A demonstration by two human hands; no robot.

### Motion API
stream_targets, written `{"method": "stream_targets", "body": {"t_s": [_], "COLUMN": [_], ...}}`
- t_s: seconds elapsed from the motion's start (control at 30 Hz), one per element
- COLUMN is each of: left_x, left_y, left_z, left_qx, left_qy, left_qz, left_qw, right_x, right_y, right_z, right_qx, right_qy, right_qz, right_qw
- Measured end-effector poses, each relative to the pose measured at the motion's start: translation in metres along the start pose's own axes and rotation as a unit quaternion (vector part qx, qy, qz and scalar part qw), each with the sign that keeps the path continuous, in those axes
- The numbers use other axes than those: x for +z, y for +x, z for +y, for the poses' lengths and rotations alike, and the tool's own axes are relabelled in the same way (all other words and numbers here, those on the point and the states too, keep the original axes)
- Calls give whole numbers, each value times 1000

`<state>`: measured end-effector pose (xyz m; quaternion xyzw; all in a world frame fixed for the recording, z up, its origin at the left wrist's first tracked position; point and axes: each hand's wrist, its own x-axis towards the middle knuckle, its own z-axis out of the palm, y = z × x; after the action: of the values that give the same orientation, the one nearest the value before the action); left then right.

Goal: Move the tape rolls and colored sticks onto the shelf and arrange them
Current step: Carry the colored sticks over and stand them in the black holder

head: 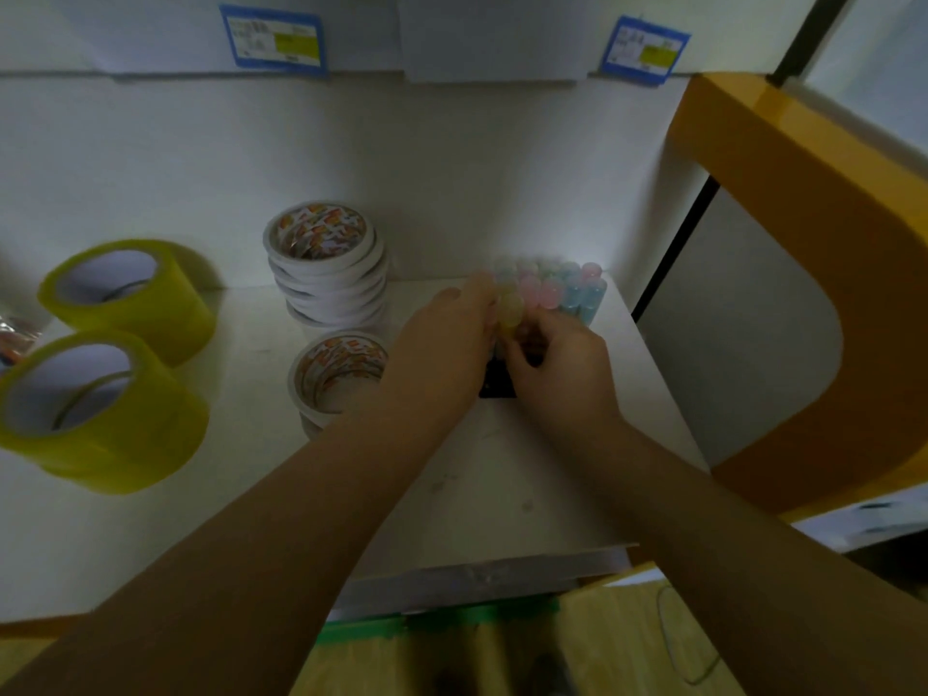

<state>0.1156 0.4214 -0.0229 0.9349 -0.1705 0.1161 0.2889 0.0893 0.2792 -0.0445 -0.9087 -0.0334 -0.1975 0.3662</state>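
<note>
- Our left hand (452,324) steadies the colored sticks (557,288) on the shelf (502,469).
- Our right hand (557,359) pinches a yellow stick (511,308), probably adding it to the row.

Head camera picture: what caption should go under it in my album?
Both hands arrange pastel sticks beside tape rolls on a white shelf.

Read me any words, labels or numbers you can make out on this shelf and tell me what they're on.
No text here can be read.
Left blue-bordered tag on the shelf edge above: print blurred.
Right blue-bordered tag: print blurred.
White tape stacks: orange pattern on the cores, no legible letters.
Yellow tape rolls: no print visible.
</note>
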Motion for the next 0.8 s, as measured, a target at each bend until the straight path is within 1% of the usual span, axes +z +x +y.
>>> {"method": "stream_targets", "body": {"t_s": [0.17,0.4,0.57,0.67,0.73,0.8], "left_x": [5,4,-3,-12,-19,-25], "left_y": [2,-1,-12,-22,-34,-48], "left_z": [-1,2,10,18,27,35], "left_qx": [4,-3,-55,-82,-73,-16], "left_qy": [4,-4,-68,-110,-135,-140], "left_qz": [0,3,-5,-22,1,57], "left_qw": [1000,1000,996,990,988,988], "right_x": [2,-3,-7,-10,-15,-25], "right_y": [-1,-1,-2,-7,-14,-27], "right_z": [0,-5,-9,-8,-7,-10], "right_qx": [-7,10,40,63,57,39], "right_qy": [-10,-24,-15,-10,-24,-33], "right_qz": [13,-4,-13,-34,-39,-29], "right_qw": [1000,1000,999,997,997,998]}}
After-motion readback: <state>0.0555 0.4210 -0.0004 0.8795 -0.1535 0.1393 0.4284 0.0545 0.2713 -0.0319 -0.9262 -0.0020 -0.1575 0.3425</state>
